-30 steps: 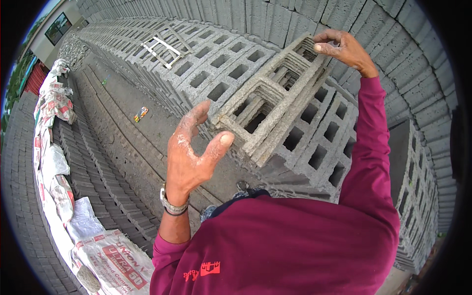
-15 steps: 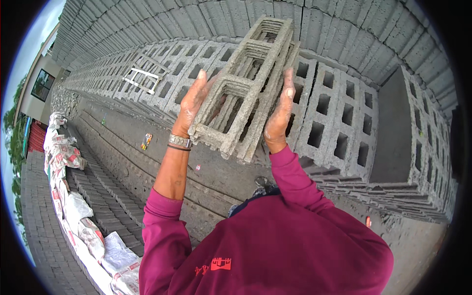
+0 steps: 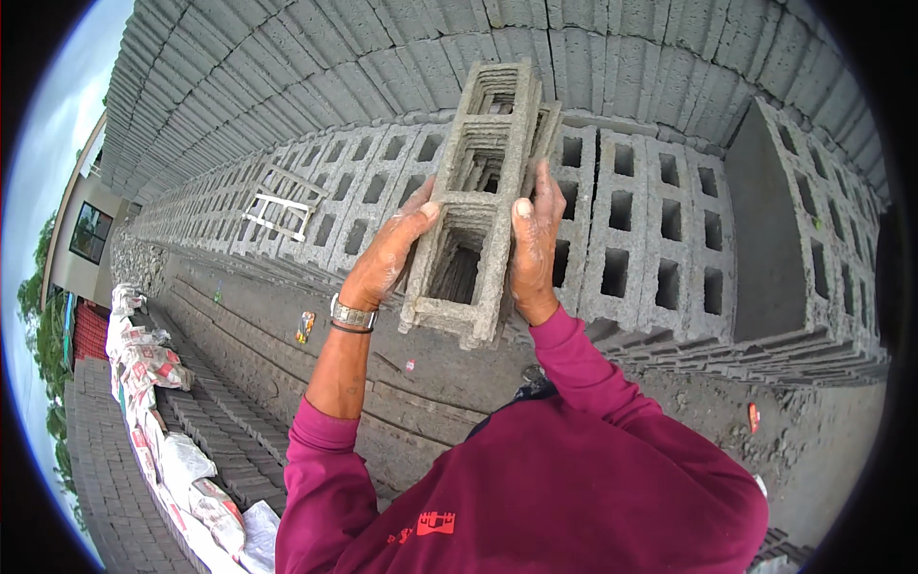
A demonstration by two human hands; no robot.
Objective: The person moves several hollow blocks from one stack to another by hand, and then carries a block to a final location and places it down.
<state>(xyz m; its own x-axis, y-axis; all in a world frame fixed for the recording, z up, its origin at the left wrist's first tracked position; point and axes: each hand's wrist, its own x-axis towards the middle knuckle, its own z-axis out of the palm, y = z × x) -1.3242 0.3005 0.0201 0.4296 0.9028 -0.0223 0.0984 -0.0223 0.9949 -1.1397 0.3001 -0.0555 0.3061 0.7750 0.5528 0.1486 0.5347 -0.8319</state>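
A grey hollow concrete block point(image 3: 475, 200) lies on top of a stack of like blocks in front of me, its openings facing up. My left hand point(image 3: 390, 253) grips its left side, thumb bent over the top edge. Against the right side presses my right hand point(image 3: 537, 251), its thumb at the upper edge too. Both hands look dusty. The fingers under the thumbs are mostly hidden by the block's sides. Beneath the top block, the edges of lower ones stick out a little on the right.
Rows of hollow blocks point(image 3: 626, 206) run left and right behind the stack. A high block wall point(image 3: 411, 67) rises beyond. A pale frame point(image 3: 277, 215) lies on the left row. White sacks point(image 3: 186, 459) line the left side, and a dark slab point(image 3: 773, 239) stands right.
My hands were held flat beside the block with fingers raised; now they have closed in on its sides, thumbs bent over the top edges. The top block now sits straighter in view.
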